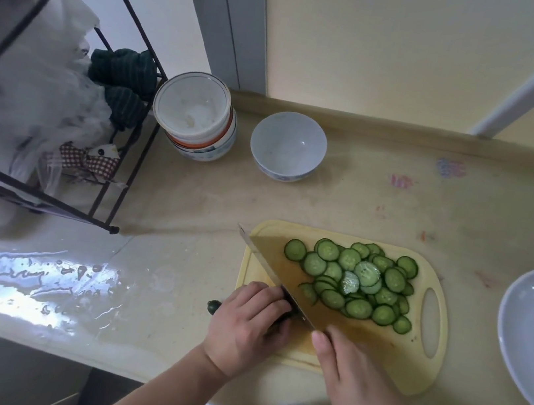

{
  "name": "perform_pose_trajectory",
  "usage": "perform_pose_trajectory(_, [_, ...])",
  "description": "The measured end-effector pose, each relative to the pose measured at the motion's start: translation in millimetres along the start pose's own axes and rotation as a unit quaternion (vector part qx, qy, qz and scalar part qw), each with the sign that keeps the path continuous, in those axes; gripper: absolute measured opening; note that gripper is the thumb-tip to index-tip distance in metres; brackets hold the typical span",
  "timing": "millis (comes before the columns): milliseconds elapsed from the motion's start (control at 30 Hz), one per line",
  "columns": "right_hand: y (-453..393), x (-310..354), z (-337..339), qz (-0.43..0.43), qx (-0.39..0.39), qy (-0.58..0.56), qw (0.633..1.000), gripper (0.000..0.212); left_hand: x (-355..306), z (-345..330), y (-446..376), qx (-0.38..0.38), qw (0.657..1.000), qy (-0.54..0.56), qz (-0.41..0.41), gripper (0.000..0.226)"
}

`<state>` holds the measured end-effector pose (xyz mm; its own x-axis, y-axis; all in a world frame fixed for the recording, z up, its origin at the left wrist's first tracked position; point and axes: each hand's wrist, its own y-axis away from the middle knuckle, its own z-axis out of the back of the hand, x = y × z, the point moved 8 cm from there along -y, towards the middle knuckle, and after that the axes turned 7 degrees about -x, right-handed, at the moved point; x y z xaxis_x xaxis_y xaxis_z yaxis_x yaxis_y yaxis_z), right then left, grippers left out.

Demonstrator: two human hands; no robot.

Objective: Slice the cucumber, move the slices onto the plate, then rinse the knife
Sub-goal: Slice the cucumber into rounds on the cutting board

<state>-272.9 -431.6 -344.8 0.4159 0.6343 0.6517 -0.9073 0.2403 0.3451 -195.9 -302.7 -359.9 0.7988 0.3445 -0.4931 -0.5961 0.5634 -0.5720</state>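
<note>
A yellow cutting board (413, 370) lies on the counter with a pile of several cucumber slices (356, 281) on its far half. My left hand (243, 327) curls over the short remaining cucumber stub (213, 306), whose dark end pokes out to the left. My right hand (356, 385) grips the handle of a wide cleaver-style knife (278, 266). The blade stands against my left knuckles, its tip pointing up and left. A white plate (530, 332) sits at the right edge of view, holding nothing that I can see.
Behind the board stand a white bowl (287, 146) and a stack of bowls (198, 119). A black wire rack (62, 123) with bags and cloths fills the left. A wet patch (48, 287) glistens on the counter to the left. The wall runs along the back.
</note>
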Motion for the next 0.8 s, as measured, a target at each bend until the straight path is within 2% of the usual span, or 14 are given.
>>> perform_pose_trajectory(167, [-6, -13, 17, -0.047, -0.020, -0.027, 0.998, 0.058, -1, 2, -1, -0.004, 1.000, 0.002, 0.001, 0.011])
perform_pose_trajectory(367, [5, 5, 22, -0.001, -0.014, -0.049, 0.999, 0.049, -2, 5, -1, -0.028, 1.000, 0.009, -0.006, 0.021])
perform_pose_trajectory(600, [19, 6, 24, 0.014, -0.034, -0.016, 0.999, 0.054, 1, 3, -1, -0.020, 1.000, 0.010, 0.002, 0.009])
perform_pose_trajectory(800, [22, 3, 20, 0.005, -0.021, -0.012, 1.000, 0.056, 1, 2, -1, -0.014, 1.000, 0.005, 0.003, 0.005])
